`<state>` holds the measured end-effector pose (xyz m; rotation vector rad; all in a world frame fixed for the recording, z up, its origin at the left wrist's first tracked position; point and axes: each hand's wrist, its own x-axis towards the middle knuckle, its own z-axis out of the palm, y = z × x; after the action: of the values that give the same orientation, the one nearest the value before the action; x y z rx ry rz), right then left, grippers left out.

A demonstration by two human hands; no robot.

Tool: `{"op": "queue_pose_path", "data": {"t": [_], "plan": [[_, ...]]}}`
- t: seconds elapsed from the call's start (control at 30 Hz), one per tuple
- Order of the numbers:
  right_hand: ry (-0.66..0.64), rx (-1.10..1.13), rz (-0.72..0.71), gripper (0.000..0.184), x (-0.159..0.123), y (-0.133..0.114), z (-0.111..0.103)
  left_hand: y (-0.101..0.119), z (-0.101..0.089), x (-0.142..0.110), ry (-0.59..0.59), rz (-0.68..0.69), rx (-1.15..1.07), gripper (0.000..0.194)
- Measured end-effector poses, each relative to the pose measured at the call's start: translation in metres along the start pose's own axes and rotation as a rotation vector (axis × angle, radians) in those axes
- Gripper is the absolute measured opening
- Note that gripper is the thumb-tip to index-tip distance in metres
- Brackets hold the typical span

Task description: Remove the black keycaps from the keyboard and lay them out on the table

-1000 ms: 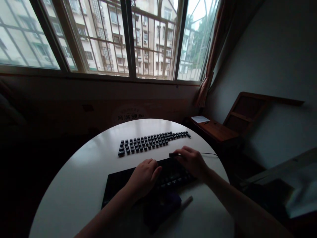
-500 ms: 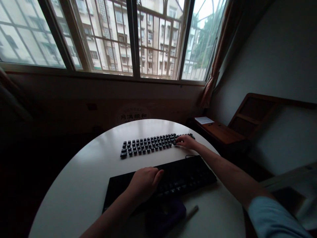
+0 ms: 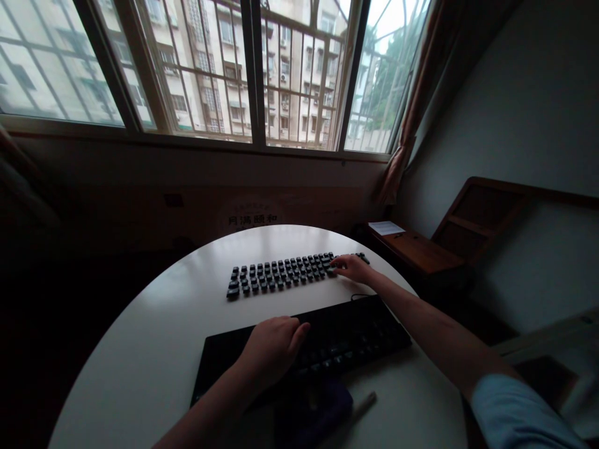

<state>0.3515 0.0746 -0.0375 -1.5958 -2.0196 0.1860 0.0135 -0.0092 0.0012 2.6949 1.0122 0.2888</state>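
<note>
Window wall: a barred window [image 3: 255, 75] lies well beyond both grips, with apartment blocks outside and a gathered curtain [image 3: 397, 168] at its right end; the room is dim.
Table: white and rounded, the table [image 3: 135, 355] spreads under and around both grips.
Change: one second ago the right grip [image 3: 353, 269] was over the right end of the keyboard [image 3: 341, 340], beside a small dark bar; now it is farther out, at the keycaps [image 3: 281, 275], and a pale blue sleeve [image 3: 510, 399] shows behind it. Against half a second ago it has hardly moved.
Left grip: the left grip [image 3: 274, 346] stays on the keyboard, fingers curled under and thumb lying along the top; I cannot tell whether it clasps anything.
Right grip: fingers bent down, tips at the keycaps; whether one is pinched between them I cannot tell.
Keycaps: small, black, in slanting staggered rows with narrow gaps, mostly to the left of the right grip and beyond the left one; a few show just past its knuckles.
Keyboard: long, black and flat, under the left grip and nearer than the right one, with raised keys glinting along its near right part.
Cable: a thin dark loop [image 3: 360, 296] at the keyboard's far edge, below the right grip.
Near side: a blurred purple object [image 3: 334, 402] and a slim stick [image 3: 365, 406] lie nearer and to the right of the left grip.
</note>
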Motion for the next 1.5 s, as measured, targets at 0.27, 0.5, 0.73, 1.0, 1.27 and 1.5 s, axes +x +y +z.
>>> {"op": "queue_pose_path", "data": {"t": [0.27, 0.5, 0.73, 1.0, 1.27, 1.5], "plan": [[0.355, 0.095, 0.034, 0.052, -0.037, -0.049, -0.047, -0.002, 0.001, 0.0, 0.02, 0.011, 0.013, 0.053], [0.533, 0.871, 0.464, 0.066, -0.161, -0.079, -0.067, 0.001, 0.002, -0.002, 0.105, 0.103, 0.073, 0.031], [0.411, 1.061, 0.581, 0.046, -0.187, -0.091, -0.043, -0.005, 0.012, -0.004, -0.124, 0.187, 0.08, 0.063], [0.358, 1.097, 0.441, 0.036, -0.152, -0.11, -0.048, -0.02, -0.004, -0.001, -0.222, 0.12, 0.104, 0.066], [0.43, 0.891, 0.399, 0.025, -0.153, -0.119, -0.011, 0.038, -0.02, 0.031, -0.234, -0.012, 0.224, 0.05], [0.497, 0.622, 0.362, 0.027, -0.17, -0.1, -0.007, 0.086, 0.024, 0.077, -0.177, 0.184, 0.029, 0.069]]}}
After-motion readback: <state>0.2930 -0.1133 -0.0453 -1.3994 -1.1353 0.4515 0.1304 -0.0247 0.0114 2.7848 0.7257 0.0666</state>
